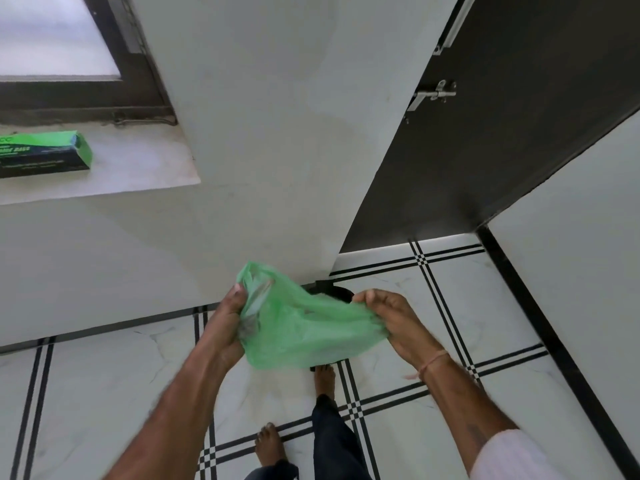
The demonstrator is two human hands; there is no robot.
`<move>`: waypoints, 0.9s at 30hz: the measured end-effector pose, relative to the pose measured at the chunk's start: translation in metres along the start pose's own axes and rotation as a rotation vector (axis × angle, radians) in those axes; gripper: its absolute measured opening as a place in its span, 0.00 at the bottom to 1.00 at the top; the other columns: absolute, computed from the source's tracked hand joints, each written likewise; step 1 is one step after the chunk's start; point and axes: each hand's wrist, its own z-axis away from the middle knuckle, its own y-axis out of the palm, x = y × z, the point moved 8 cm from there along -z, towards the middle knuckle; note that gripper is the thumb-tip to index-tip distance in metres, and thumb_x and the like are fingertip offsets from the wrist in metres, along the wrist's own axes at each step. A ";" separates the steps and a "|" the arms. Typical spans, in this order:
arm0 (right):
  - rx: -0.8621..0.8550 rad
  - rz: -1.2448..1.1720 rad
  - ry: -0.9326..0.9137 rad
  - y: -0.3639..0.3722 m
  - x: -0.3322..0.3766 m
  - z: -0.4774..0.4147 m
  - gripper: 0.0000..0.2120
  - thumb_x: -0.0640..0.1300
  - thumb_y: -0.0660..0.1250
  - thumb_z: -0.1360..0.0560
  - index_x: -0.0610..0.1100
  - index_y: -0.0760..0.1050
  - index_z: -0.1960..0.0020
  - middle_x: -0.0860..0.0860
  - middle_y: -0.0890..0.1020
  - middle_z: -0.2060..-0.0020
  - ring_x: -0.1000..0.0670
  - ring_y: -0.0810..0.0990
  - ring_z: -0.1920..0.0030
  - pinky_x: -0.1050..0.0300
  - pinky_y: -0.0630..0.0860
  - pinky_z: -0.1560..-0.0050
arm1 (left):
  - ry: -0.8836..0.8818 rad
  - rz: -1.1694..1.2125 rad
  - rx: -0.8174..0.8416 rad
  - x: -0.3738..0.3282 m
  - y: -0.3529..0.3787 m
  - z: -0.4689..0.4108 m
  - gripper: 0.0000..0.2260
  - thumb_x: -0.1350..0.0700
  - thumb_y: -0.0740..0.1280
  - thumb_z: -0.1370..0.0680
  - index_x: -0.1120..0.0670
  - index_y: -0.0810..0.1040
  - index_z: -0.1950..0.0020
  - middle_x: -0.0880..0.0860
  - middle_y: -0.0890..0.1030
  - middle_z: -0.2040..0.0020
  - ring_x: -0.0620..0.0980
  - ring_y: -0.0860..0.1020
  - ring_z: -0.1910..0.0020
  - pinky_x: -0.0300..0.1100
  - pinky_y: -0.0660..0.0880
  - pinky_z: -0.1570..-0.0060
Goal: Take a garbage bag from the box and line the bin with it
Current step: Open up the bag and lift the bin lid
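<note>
**Open floor at lower left, corner crowded at centre**

The tiled floor at lower left and right of centre lies bare. At centre the stretched green bag covers most of the dark bin, which sits tight against the wall corner. The box at upper left leaves the ledge beside it free.

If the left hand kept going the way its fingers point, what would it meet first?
Probably the white wall just past the green bag that the left hand holds; its fingers point up and away toward the wall. Depth is unclear.
</note>
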 end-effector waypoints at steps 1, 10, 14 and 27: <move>0.041 0.119 0.028 0.001 -0.007 -0.010 0.13 0.46 0.64 0.16 0.40 0.85 0.43 0.44 0.88 0.46 0.46 0.86 0.44 0.54 0.82 0.44 | -0.008 -0.010 -0.004 0.003 0.004 -0.010 0.16 0.45 0.59 0.15 0.54 0.81 0.39 0.57 0.89 0.51 0.57 0.88 0.56 0.55 0.83 0.55; -0.360 0.390 -0.140 -0.085 -0.071 -0.111 0.21 0.42 0.73 0.22 0.48 0.78 0.29 0.55 0.82 0.35 0.57 0.81 0.35 0.55 0.77 0.31 | -0.095 -0.066 -0.036 0.082 0.043 -0.153 0.27 0.39 0.63 0.20 0.58 0.79 0.31 0.61 0.84 0.37 0.61 0.85 0.41 0.55 0.84 0.51; -0.392 0.257 -0.053 -0.119 -0.125 -0.111 0.24 0.42 0.73 0.22 0.49 0.75 0.26 0.54 0.80 0.32 0.56 0.79 0.32 0.57 0.75 0.30 | -0.144 -0.046 -0.057 0.121 0.040 -0.192 0.29 0.37 0.66 0.25 0.58 0.82 0.36 0.60 0.86 0.40 0.59 0.85 0.44 0.54 0.82 0.49; -0.505 0.233 0.045 -0.178 -0.245 -0.215 0.22 0.38 0.70 0.20 0.48 0.76 0.27 0.51 0.79 0.30 0.54 0.78 0.32 0.50 0.72 0.26 | -0.153 -0.200 -0.159 0.204 -0.019 -0.335 0.25 0.40 0.61 0.17 0.60 0.81 0.36 0.61 0.87 0.42 0.61 0.86 0.45 0.54 0.82 0.48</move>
